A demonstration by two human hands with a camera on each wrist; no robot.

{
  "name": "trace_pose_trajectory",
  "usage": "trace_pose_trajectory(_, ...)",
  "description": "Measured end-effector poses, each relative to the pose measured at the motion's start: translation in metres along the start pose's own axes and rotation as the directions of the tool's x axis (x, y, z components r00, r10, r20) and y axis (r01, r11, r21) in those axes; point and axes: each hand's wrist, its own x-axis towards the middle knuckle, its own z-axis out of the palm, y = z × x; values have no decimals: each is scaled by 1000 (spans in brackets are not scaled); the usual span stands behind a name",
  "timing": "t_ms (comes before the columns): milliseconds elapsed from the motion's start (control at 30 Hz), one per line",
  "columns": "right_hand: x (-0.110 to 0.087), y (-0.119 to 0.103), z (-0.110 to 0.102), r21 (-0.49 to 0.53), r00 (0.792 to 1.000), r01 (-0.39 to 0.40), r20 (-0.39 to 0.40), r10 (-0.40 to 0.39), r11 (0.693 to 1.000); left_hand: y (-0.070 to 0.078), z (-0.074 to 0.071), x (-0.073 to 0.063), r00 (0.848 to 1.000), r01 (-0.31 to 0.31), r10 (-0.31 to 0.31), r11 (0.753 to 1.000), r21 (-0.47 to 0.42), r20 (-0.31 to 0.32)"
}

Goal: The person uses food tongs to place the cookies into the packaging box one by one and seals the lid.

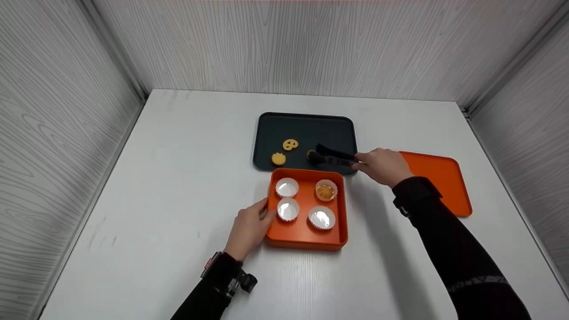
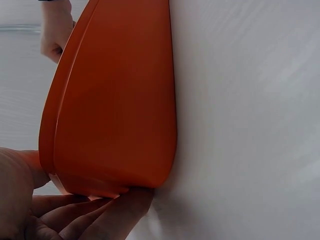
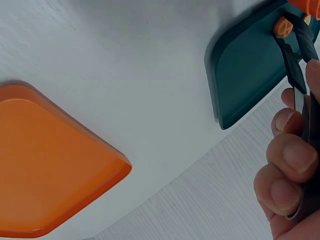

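My right hand [image 1: 384, 166] grips black tongs [image 1: 335, 155] over the dark green tray [image 1: 306, 122]. A small round cookie [image 3: 283, 27] sits between the tongs' tips in the right wrist view. Two more cookies lie on that tray: a pretzel-shaped one [image 1: 290, 144] and a rounded one with a notched top [image 1: 278, 159]. My left hand [image 1: 249, 226] holds the left side of a square orange box [image 1: 304, 238], thumb at its rim and fingers against the wall. Inside the box stand several white paper cups [image 1: 322, 218]; the back right cup contains a cookie [image 1: 325, 192].
An orange tray [image 1: 444, 186] lies to the right, partly behind my right hand and sleeve. Pale wood-grain panels [image 1: 284, 49] border the white table [image 1: 191, 178] at the back and both sides. The box stands right at the green tray's front edge.
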Motion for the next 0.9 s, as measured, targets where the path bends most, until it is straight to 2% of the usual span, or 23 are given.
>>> trace_pose_trajectory(267,-6,5,4,-26,997,38,-70,-39,999,-1,0,0,1000,-10,10,1000,-8,0)
trace_pose_trajectory(367,-8,5,4,-21,997,36,-64,-37,999,-1,0,0,1000,-11,11,1000,-12,-1)
trace_pose_trajectory(633,-1,-5,1,24,999,-41,-12,41,999,-1,1,0,1000,11,-11,1000,-18,0)
trace_pose_trajectory(900,14,-24,5,19,994,-108,12,108,994,1,0,0,999,38,-38,999,-30,12)
